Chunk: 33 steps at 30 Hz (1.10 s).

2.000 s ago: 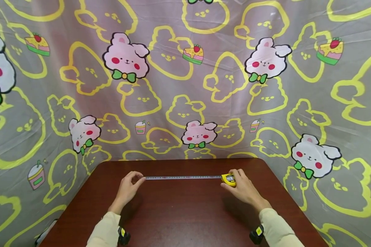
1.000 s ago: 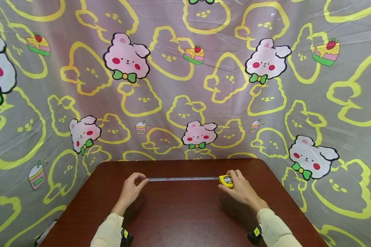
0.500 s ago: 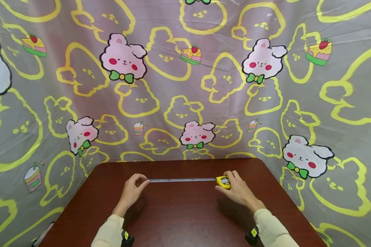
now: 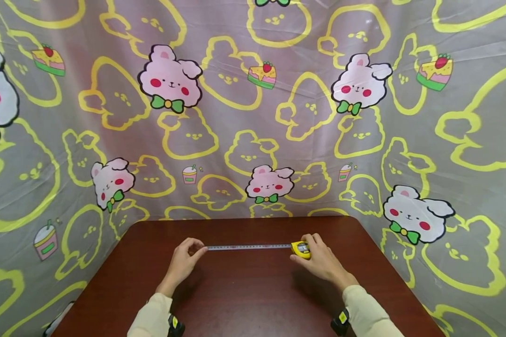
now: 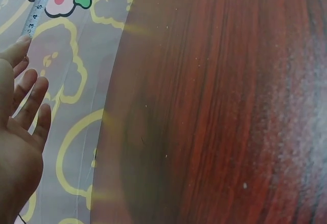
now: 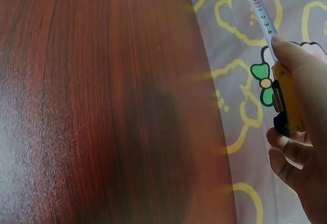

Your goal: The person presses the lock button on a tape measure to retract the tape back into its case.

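A yellow tape measure (image 4: 301, 250) is gripped in my right hand (image 4: 322, 262), on the right side of the head view. Its silver-white blade (image 4: 249, 246) stretches straight and level across to my left hand (image 4: 183, 262). There the thumb and index finger pinch the blade's free end, hiding the tip. In the left wrist view, the blade (image 5: 38, 9) shows numbers near the pinching fingers, while the other fingers are loosely bent. In the right wrist view, the right thumb lies along the yellow case (image 6: 291, 98), where the blade (image 6: 263, 17) comes out.
Beneath both hands is a dark red-brown wooden table (image 4: 240, 299), with the hands' shadows on it. A grey curtain (image 4: 232, 117) with yellow outlines and rabbit faces surrounds its back and sides. Dark wrist cameras sit by both cream sleeves (image 4: 152, 314).
Both hands have drawn closer together, the right one moving left and the left one moving right. The stretch of blade between them is shorter. Both grips stay the same.
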Each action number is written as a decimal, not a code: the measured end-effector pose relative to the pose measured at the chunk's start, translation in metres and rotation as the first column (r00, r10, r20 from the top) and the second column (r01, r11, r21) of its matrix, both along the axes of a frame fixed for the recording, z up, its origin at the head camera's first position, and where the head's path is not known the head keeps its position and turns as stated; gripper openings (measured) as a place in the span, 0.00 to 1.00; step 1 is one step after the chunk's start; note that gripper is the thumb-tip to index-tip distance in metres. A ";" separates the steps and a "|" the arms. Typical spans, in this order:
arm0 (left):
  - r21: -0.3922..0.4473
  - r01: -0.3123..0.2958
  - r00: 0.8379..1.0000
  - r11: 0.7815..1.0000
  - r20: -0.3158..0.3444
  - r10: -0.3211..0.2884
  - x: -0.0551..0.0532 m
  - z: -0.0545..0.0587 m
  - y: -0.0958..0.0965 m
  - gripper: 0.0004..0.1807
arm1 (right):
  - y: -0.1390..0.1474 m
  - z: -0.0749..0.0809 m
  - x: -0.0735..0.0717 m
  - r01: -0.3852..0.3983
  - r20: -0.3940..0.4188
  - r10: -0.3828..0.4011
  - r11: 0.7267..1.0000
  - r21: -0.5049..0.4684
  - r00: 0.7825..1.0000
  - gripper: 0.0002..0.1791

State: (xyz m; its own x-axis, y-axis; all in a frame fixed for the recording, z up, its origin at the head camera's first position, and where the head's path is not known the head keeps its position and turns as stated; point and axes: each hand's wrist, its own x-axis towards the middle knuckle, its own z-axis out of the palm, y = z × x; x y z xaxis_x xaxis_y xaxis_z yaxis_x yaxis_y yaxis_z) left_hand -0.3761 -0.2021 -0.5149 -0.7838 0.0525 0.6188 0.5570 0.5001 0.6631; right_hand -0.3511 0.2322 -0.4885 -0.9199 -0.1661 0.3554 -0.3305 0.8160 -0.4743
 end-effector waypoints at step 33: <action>0.003 0.018 1.000 1.000 0.002 -0.018 -0.002 -0.001 0.012 0.07 | -0.006 -0.004 -0.002 -0.021 -0.047 0.021 1.000 0.005 0.999 0.37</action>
State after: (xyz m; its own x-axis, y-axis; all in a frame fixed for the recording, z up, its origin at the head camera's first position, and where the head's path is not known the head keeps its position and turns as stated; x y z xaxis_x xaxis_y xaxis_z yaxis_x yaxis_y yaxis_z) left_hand -0.3785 -0.1898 -0.5163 -0.7841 0.0652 0.6172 0.5646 0.4879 0.6657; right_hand -0.3528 0.2265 -0.4922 -0.8986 -0.1873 0.3969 -0.3695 0.8108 -0.4540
